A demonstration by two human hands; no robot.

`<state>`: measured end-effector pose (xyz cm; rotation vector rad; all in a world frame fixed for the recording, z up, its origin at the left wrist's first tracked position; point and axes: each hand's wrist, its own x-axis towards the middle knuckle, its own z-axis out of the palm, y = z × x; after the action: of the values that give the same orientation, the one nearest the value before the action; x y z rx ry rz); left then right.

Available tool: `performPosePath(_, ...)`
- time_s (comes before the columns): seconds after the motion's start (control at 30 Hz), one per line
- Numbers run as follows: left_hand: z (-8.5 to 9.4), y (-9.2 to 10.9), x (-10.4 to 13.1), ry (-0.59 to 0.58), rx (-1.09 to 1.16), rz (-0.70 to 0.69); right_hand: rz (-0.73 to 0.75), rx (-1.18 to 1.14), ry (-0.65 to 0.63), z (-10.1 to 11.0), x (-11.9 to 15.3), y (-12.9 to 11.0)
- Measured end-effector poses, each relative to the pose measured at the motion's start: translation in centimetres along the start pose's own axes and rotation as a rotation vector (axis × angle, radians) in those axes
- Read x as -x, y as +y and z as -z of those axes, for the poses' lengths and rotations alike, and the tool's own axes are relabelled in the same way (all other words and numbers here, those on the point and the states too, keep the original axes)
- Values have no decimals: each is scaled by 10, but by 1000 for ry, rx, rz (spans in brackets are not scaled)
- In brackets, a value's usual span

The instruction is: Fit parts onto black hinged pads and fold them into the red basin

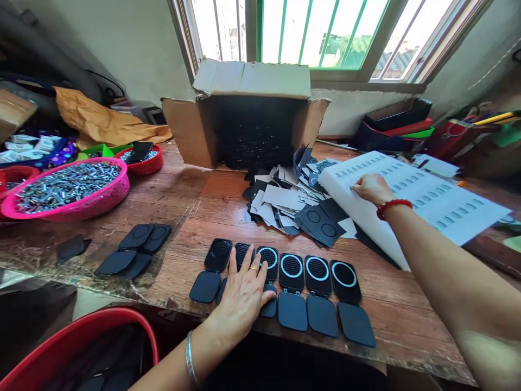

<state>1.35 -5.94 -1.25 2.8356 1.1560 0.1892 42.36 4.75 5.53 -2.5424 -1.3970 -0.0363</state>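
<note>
My left hand [244, 293] lies flat with its fingers spread over a row of opened flat black cases [292, 271], touching those left of the middle and hiding parts of them. Several cases show a white ring; the leftmost case [218, 255] shows none. Their square lids [292, 311] hang toward the table's front edge. Off to the right, my right hand [372, 189] is closed in a pinch at the left side of a white sheet [380, 163] printed with rows of small grey marks. What its fingertips hold is too small to make out.
Behind the cases lies a heap of cut paper and black card pieces [285, 195], before an open cardboard box [185, 130]. More black cases [140, 239] sit at left. A pink basket of metal pieces [118, 190] stands beyond them; a red tub [142, 320] is below the edge.
</note>
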Motion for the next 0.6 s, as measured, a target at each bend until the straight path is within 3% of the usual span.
performPosePath(0.17,0,3,-5,42,37,35,0,24,-2,11,11,-7)
performPosePath(0.27,3,4,-4,53,61,25,1,27,82,27,25,-17)
performPosePath(0.37,6,-3,3,81,89,27,62,7,190,44,46,-38)
performPosePath(0.43,9,-11,10,103,91,61,144,-61,196,47,65,-57)
performPosePath(0.5,11,-20,19,113,79,113,248,-249,98,39,89,-81)
performPosePath(0.6,13,-29,32,96,65,180,372,-648,-302,10,128,-118)
